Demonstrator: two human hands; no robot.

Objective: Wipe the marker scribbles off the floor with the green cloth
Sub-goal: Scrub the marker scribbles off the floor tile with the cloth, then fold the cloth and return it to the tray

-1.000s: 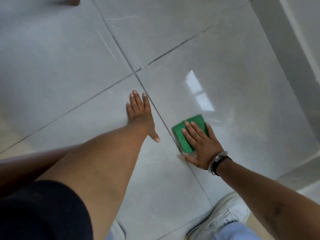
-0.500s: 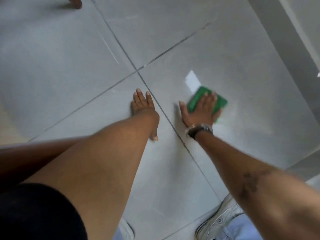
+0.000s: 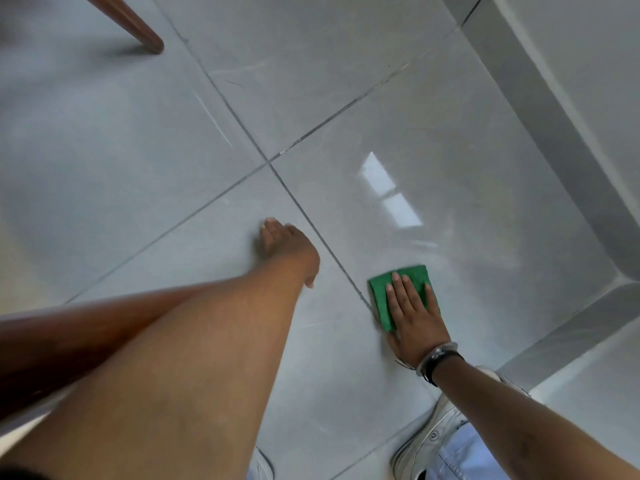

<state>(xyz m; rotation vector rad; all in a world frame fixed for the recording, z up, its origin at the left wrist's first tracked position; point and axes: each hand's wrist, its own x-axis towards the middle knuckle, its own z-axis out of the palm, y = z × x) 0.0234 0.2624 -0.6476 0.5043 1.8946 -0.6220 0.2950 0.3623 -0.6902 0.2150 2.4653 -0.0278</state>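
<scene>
Head view, crouched person over grey floor (image 3: 467, 116) tiles. Nearest, at 5 o'clock, a white shoe (image 3: 429, 441) and pale trouser leg; at 7 to 8 o'clock the left forearm crosses the frame beside a brown wooden rail (image 3: 52, 344). Toward centre, the left hand (image 3: 287, 247) rests on the floor as a prop, fingers extended and holding nothing; whether the palm lies fully flat cannot be told. At 4 o'clock of centre, the right hand (image 3: 414, 313), wearing wrist bands, lies open and flat on the folded green cloth (image 3: 384, 292), fingers spread, pressing rather than gripping it; the cloth sits on the right-hand tile, just beside the grout line (image 3: 304, 209). Progress, as a judgement: no distinct marker scribbles are visible on the tile around the cloth, only faint smears and a window reflection, so wiping appears well advanced; marks under cloth or hand cannot be excluded. Farthest, at 11 o'clock, a wooden furniture leg (image 3: 138, 27).
</scene>
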